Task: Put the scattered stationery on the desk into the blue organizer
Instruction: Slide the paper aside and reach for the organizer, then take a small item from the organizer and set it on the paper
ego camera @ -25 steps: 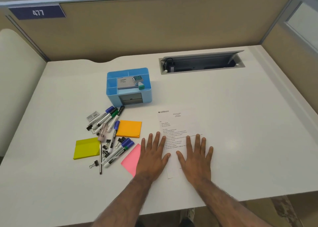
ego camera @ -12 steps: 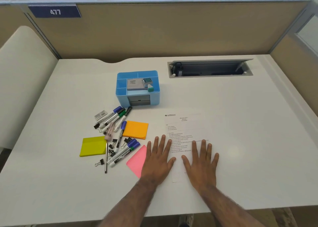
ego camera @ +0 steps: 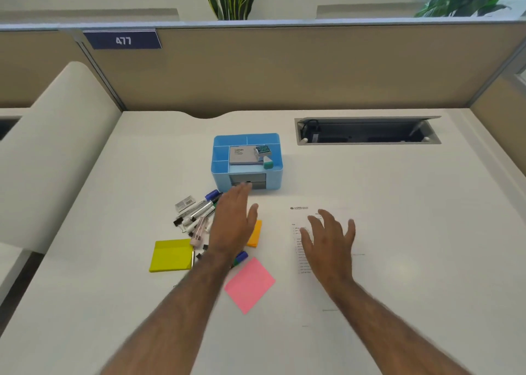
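Note:
The blue organizer (ego camera: pixel 220 152) stands mid-desk with a grey card box (ego camera: pixel 242 155) and an eraser (ego camera: pixel 267 162) in its top compartments and grey drawers in front. Below it lies a pile of markers (ego camera: pixel 199 211), binder clips (ego camera: pixel 178 221) and a pale pink clip (ego camera: pixel 197 231). Yellow (ego camera: pixel 170 255), orange (ego camera: pixel 255 234) and pink (ego camera: pixel 250 283) sticky pads lie around. My left hand (ego camera: pixel 233 221) hovers flat over the pile, fingertips near the drawers, holding nothing. My right hand (ego camera: pixel 330 238) is spread above a printed sheet (ego camera: pixel 301 212).
An open cable tray (ego camera: pixel 367 131) is sunk into the desk at the back right. A beige partition (ego camera: pixel 284 70) with a number plate (ego camera: pixel 123 40) walls the far edge. A curved white panel (ego camera: pixel 57 147) borders the left side.
Both hands have lifted off the sheet. The left hand moved forward and left over the markers toward the organizer; the right rose and spread. The camera tilted up.

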`<state>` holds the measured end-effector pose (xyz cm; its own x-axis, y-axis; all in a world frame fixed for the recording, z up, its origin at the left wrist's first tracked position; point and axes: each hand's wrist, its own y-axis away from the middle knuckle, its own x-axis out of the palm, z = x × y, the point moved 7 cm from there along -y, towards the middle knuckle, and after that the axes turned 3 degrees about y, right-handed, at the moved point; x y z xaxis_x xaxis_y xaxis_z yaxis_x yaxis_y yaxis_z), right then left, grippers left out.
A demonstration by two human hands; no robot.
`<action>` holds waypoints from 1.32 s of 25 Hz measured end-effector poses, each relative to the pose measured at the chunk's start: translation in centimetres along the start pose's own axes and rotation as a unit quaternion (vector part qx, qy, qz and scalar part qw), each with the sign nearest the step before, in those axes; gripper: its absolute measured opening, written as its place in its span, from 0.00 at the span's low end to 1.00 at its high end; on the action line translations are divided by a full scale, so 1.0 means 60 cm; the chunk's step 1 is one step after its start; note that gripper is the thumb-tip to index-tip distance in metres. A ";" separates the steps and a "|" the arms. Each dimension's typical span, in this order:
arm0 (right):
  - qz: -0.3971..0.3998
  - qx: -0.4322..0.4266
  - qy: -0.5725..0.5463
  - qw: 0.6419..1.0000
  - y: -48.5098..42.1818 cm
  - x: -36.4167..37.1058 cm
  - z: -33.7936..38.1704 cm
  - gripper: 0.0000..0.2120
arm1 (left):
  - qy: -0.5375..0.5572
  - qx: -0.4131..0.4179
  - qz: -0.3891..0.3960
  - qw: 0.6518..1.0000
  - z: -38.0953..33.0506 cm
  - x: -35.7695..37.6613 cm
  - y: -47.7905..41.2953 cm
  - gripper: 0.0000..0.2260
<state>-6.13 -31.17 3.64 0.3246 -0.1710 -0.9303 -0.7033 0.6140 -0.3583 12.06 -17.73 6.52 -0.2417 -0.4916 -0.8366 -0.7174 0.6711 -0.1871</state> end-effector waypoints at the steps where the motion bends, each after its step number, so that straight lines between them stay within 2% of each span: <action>1: -0.001 -0.003 -0.014 1.000 -0.039 -0.002 0.017 0.15 | 0.002 -0.013 -0.006 1.000 0.015 -0.025 -0.033 0.22; 6: 0.028 -0.038 -0.077 0.996 -0.203 -0.016 0.104 0.16 | -0.028 -0.034 0.035 0.998 0.060 -0.073 -0.143 0.25; 12: 0.115 -0.014 -0.067 0.991 -0.286 0.008 0.150 0.27 | -0.071 0.004 0.086 0.994 0.077 -0.049 -0.206 0.29; 14: 0.122 -0.019 -0.062 0.990 -0.295 0.014 0.160 0.26 | -0.064 0.012 0.106 0.992 0.078 -0.037 -0.224 0.30; 18: 0.131 -0.021 -0.095 0.987 -0.301 0.020 0.169 0.17 | -0.070 0.018 0.132 0.989 0.084 -0.021 -0.260 0.33; 26: 0.062 0.078 -0.190 0.977 -0.326 -0.012 0.122 0.15 | -0.122 0.062 0.150 0.979 0.082 -0.014 -0.296 0.28; 33: 0.036 0.091 -0.213 0.972 -0.328 -0.016 0.102 0.15 | -0.102 0.063 0.183 0.976 0.093 -0.020 -0.308 0.19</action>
<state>11.24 -38.38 12.06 0.5385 0.1882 -0.8213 -0.6227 0.7455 -0.2375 29.25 -26.43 8.13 -0.3227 -0.0943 -0.9418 -0.5182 0.8502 0.0925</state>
